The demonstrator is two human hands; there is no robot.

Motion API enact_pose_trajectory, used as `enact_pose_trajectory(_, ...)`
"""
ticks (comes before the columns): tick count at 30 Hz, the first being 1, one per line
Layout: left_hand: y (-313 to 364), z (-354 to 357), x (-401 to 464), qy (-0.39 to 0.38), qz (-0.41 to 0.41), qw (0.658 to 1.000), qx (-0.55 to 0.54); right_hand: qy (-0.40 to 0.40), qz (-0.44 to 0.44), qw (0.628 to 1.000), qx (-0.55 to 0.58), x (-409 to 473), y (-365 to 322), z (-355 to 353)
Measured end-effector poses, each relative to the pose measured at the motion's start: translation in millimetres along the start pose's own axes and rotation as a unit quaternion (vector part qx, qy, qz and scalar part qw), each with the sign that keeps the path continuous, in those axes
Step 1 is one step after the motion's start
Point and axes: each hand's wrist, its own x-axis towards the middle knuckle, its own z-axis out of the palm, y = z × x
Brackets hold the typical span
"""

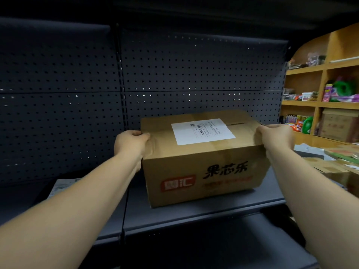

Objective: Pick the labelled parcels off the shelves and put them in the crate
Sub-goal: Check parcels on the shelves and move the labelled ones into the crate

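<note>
A brown cardboard parcel [202, 162] with a white shipping label [203, 131] on top stands on the dark metal shelf [194, 212]. Black characters and a red logo are printed on its front. My left hand [130, 143] grips its upper left edge, thumb on top. My right hand [275, 137] grips its upper right edge, fingers curled over the top. The crate is not in view.
A dark pegboard back panel [174, 74] rises behind the shelf. A flat grey packet [64, 186] lies on the shelf to the left. Wooden shelving [318, 105] with small goods stands at the right, with flattened cardboard [330, 164] below it.
</note>
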Motion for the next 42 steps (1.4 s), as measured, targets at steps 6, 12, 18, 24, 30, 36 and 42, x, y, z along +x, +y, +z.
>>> enact_pose_trajectory(6, 8, 5, 10, -0.040, -0.061, 0.997, -0.004, -0.037, 0.011, 0.998, -0.042, 9, -6, 1)
enact_pose_trajectory(12, 9, 9, 16, -0.048, -0.093, 0.994, 0.006, -0.058, 0.011, 0.996, -0.070, 14, -2, 10)
enact_pose_trajectory(18, 8, 12, 22, -0.074, -0.108, 0.991, 0.016, -0.083, -0.003, 0.992, -0.099, 24, 1, 17)
enact_pose_trajectory(24, 9, 13, 29, -0.093, -0.126, 0.987, 0.018, -0.087, -0.004, 0.991, -0.098, 32, 2, 22)
enact_pose_trajectory(30, 7, 12, 31, -0.091, -0.110, 0.989, 0.032, -0.100, -0.024, 0.988, -0.117, 30, 3, 19)
enact_pose_trajectory(36, 5, 7, 31, -0.051, 0.028, 0.984, 0.169, -0.039, -0.159, 0.955, -0.246, 5, -12, 19)
enact_pose_trajectory(42, 2, -29, 17, 0.029, 0.205, 0.881, 0.425, -0.025, -0.350, 0.899, -0.261, -47, -30, 28)
